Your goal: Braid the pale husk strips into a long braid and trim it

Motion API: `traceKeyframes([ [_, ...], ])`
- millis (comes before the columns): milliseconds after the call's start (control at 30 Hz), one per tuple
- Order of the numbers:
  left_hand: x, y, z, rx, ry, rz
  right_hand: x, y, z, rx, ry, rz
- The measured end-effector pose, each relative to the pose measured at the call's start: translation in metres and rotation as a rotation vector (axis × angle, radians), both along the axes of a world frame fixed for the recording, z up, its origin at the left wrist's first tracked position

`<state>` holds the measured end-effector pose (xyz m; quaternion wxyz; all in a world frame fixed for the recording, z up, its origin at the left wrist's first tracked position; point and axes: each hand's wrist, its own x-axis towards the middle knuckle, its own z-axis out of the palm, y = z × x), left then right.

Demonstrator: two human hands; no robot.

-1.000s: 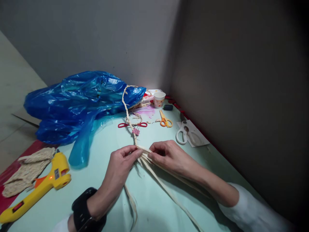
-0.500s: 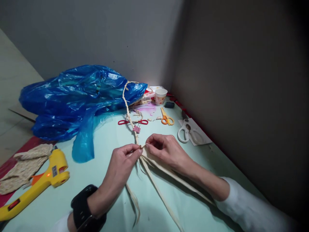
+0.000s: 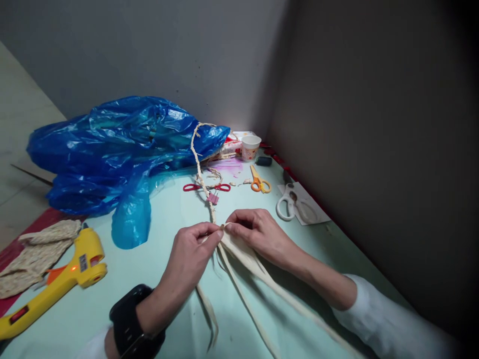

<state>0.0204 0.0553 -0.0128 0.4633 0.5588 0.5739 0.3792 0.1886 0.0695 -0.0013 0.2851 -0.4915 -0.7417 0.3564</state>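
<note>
A pale plaited cord [image 3: 198,164] runs from the blue bag down to my fingers, where it splits into loose flat fibre strips [image 3: 245,297]. My left hand [image 3: 192,254] pinches the cord's lower end between thumb and forefinger. Close beside it, my right hand [image 3: 262,237] is closed on one of the fibre strips, thumb against forefinger. Several strips fan out below the hands toward the table's front. Part of the cord's end is hidden by my fingertips. A pink clip [image 3: 213,199] sits by the cord, just above my hands.
A blue plastic bag [image 3: 123,144] lies at the back left. On the left, a yellow glue gun [image 3: 80,264] lies beside woven pieces [image 3: 41,254]. Orange scissors [image 3: 259,180], white scissors [image 3: 287,203], red-handled scissors [image 3: 191,187] and a paper cup [image 3: 250,148] stand or lie beyond my hands.
My hands have barely moved and stay close together at the cord's end. The strip at the right has swung lower and further right below my right hand.
</note>
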Motion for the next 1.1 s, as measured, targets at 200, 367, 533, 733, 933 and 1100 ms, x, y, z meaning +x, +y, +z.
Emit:
traceKeyframes([
  [200,0.0,0.0,-0.003,-0.046,-0.063,-0.015,0.002,0.002,-0.003,-0.066,0.042,0.008],
  [367,0.0,0.0,-0.002,-0.033,-0.051,-0.013,-0.004,-0.003,0.001,0.034,-0.043,-0.029],
  [533,-0.001,0.0,-0.003,-0.02,-0.041,-0.019,-0.008,-0.01,0.001,0.084,-0.121,-0.027],
  [733,-0.001,0.0,-0.004,-0.017,-0.008,-0.022,-0.015,-0.02,-0.004,0.136,-0.314,-0.146],
  [933,0.0,0.002,-0.005,-0.018,-0.022,-0.055,-0.019,-0.02,0.003,0.046,-0.161,-0.075],
  [1100,-0.003,0.003,-0.007,-0.039,0.045,-0.036,0.037,-0.004,0.033,0.173,-0.556,-0.263],
])
